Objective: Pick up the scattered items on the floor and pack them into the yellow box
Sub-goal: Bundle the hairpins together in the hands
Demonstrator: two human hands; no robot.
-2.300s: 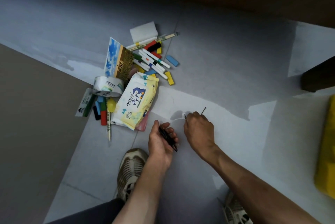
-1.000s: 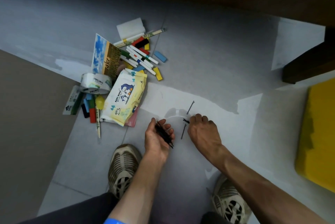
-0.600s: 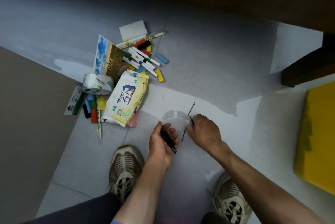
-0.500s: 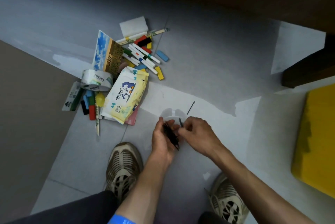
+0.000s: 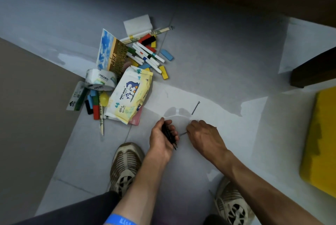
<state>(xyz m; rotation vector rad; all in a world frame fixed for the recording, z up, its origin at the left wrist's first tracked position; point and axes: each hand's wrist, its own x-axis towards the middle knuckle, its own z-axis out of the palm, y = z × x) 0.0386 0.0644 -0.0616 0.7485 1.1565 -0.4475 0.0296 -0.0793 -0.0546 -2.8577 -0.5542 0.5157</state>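
The yellow box (image 5: 320,141) shows nothing packed yet. Left of it the pile (image 5: 125,72) lies untouched. Nearer, the left hand (image 5: 162,138) grips a pin bundle (image 5: 168,133); the right hand (image 5: 203,133) pinches one pin (image 5: 183,133) — another pin (image 5: 196,107) remains just beyond.

The wipes pack (image 5: 130,96) lies on the floor (image 5: 218,52). Left of it sits the tape roll (image 5: 101,79); behind it, markers (image 5: 148,56); right of it, a lone hairpin (image 5: 195,107); far right, the box (image 5: 320,139).
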